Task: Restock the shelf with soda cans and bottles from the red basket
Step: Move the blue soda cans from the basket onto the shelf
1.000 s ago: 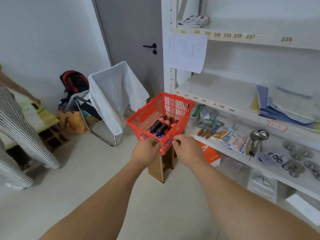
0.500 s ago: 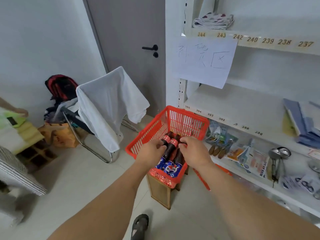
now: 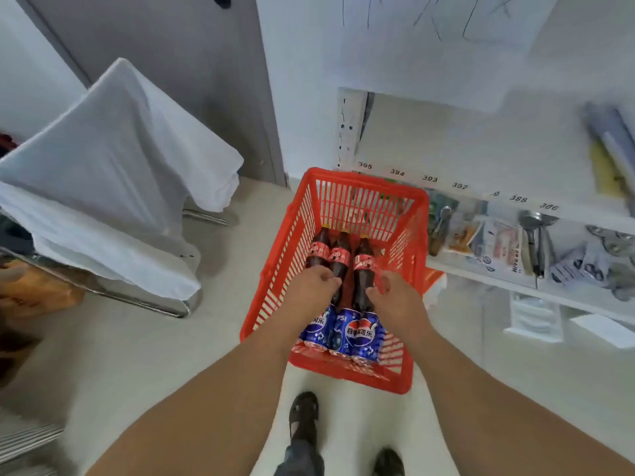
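**Two hands in the basket, first pick not yet lifted**

Three dark cola bottles with red labels [image 3: 338, 266] lie side by side in the red slatted plastic basket [image 3: 417, 235], caps toward its far wall. Three blue soda cans [image 3: 347, 333] lie below them, against the near wall. Nothing from the basket stands on the white numbered shelf [image 3: 446, 156] yet.

Left hand [image 3: 309, 286]: fingers curled down over the lower body of the leftmost bottle, reaching toward the middle one. Whether they fully close round it cannot be told; contact looks likely.

Right hand [image 3: 395, 298]: fingers curled beside the rightmost bottle, fingertips touching its side. A firm grip is not confirmed here either.

Step in hand, by my reading: taking hold of the first bottles, one per hand. Restocking itself has barely begun.

Next move calls for:
- closing each hand round one bottle's body, clear of the neighbour;
- lifting straight up past the basket rim;
- carrying to the bare left end of the shelf, just behind the basket's far right corner, and standing each bottle upright.

White cloth draped over a metal-framed chair [image 3: 113, 187] stands left of the basket, well apart.
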